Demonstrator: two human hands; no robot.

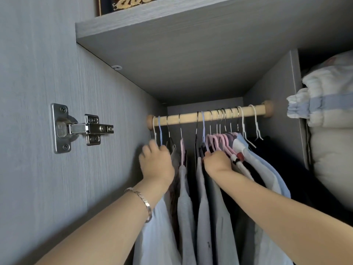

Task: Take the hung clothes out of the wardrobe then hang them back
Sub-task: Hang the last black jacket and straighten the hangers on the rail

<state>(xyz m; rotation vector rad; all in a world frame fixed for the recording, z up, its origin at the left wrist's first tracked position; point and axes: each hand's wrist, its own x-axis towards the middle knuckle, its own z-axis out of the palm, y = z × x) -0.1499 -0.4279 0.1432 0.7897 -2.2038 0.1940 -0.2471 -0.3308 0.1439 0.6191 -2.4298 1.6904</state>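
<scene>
Grey wood-grain panels of the wardrobe (271,88) are closing in around me, with a shelf (172,54) running overhead and a steel hinge (82,129) sitting on the door to my left; folded bedding (328,92) is bulging out of the next compartment on the right. Straight ahead a wooden rail (189,116) is spanning the space, and the clothes (185,207) are all hanging from it on hangers, grey and pale blue shirts at the front, darker pieces behind.

I am reaching up with both arms, just under the rail. My left hand (156,161), a bracelet (142,200) lying on its wrist, is pushing into the tops of the leftmost garments, directly below the pale blue hanger (160,131); its fingers are curling away from me, and I cannot tell whether they are closing on that hanger or only touching the cloth.

My right hand (217,161) is working near the middle of the rail; its fingertips are curling tight and pinching the lower part of the lilac hanger (203,123), whose hook is sitting over the rail above my knuckles. Pink hangers (219,140) are crowding just beside this hand on its right, and grey shirts are hanging between my two wrists.
</scene>
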